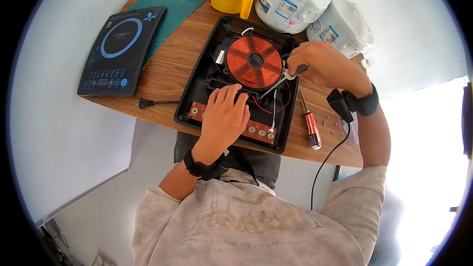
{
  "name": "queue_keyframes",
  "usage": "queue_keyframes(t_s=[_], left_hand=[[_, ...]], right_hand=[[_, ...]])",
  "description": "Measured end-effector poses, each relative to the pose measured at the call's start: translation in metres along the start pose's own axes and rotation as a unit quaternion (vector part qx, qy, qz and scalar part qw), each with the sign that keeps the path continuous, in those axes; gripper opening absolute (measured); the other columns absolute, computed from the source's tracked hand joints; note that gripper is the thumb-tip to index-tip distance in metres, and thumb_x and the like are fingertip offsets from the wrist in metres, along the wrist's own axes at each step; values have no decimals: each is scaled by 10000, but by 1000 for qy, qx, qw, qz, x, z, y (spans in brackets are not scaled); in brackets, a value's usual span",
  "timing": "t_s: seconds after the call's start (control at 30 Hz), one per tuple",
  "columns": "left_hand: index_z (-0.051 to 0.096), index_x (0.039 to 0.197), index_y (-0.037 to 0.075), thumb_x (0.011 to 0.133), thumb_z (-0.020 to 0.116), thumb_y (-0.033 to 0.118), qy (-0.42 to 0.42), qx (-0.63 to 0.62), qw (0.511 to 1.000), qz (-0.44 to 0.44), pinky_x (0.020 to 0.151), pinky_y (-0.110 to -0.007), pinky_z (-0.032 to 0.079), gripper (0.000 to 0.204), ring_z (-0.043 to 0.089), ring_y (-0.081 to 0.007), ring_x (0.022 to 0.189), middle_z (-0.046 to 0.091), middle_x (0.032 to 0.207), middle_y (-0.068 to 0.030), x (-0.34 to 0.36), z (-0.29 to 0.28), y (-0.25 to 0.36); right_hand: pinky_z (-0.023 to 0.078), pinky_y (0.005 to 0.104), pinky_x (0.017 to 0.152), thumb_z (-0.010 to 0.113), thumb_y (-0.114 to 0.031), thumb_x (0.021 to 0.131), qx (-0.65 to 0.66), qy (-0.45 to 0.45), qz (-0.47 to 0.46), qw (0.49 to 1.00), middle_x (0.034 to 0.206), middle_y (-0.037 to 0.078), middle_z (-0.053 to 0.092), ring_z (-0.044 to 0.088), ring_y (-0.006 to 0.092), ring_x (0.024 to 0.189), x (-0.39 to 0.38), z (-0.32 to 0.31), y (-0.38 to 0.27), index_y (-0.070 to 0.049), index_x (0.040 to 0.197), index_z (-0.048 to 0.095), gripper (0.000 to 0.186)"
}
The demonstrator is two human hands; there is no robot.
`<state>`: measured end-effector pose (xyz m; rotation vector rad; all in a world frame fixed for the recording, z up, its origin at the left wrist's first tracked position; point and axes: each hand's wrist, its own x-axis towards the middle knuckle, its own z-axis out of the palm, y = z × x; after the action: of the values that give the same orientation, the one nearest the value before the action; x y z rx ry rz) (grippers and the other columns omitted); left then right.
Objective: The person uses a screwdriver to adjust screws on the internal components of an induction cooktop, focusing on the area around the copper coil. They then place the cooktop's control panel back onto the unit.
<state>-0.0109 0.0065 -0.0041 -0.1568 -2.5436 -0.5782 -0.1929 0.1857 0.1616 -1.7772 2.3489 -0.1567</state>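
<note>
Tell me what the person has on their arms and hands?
Both hands are bare, no gloves. The left hand has a black band on its wrist. The right hand has a black wrist strap too, with a small black box and a thin black cable hanging down. The sleeves are short, pale and mottled.

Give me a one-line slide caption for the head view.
Left hand steadies the opened induction cooker while the right hand works a tool beside its copper coil.

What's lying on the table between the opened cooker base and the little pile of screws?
A red-handled screwdriver lies between the cooker base and the screws, in the head view.
</note>
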Motion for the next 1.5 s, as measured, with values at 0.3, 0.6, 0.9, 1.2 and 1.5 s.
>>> queue_keyframes(t_s=[0.3, 0.6, 0.9, 1.2, 1.5], left_hand=[[655, 1060, 19, 879, 640, 154, -1, 11, 1000, -7, 1021, -454, 434, 226, 555, -293, 1136, 579, 1194, -124, 0, 1, 1], [661, 1086, 19, 884, 639, 155, -1, 15, 1000, -10, 1030, -439, 433, 245, 553, -296, 1143, 580, 1216, -117, -1, 2, 2], [661, 1083, 23, 880, 637, 149, -1, 11, 1000, -9, 1035, -439, 432, 240, 559, -300, 1140, 584, 1217, -118, -1, 2, 1], [661, 1081, 39, 881, 635, 143, 6, 2, 1000, -6, 1024, -433, 439, 227, 559, -291, 1138, 582, 1203, -102, -2, 2, -1], [655, 1086, 41, 880, 632, 137, 8, -4, 1000, -6, 1015, -436, 442, 228, 558, -293, 1137, 577, 1205, -103, -1, 1, 0]], right_hand=[[517, 406, 737, 760, 15, 709, 22, -17, 54, 998, 865, 113, 722, 669, 335, 840, -12, -3, -23, -59, 920, 737, 224], [512, 450, 730, 717, -119, 821, 5, -44, 124, 991, 781, 150, 691, 657, 371, 800, -24, -1, -55, -49, 945, 704, 144], [511, 482, 719, 684, -208, 852, 55, -12, 210, 976, 753, 198, 671, 652, 409, 765, -31, 16, -72, -19, 856, 660, 191], [514, 441, 711, 722, -217, 852, 81, 19, 246, 966, 785, 135, 698, 667, 348, 769, -49, 16, -58, -75, 955, 678, 181], [490, 429, 799, 774, -93, 777, -35, 81, 143, 986, 872, 94, 713, 647, 311, 856, -60, 18, -36, -126, 1006, 707, 241]])
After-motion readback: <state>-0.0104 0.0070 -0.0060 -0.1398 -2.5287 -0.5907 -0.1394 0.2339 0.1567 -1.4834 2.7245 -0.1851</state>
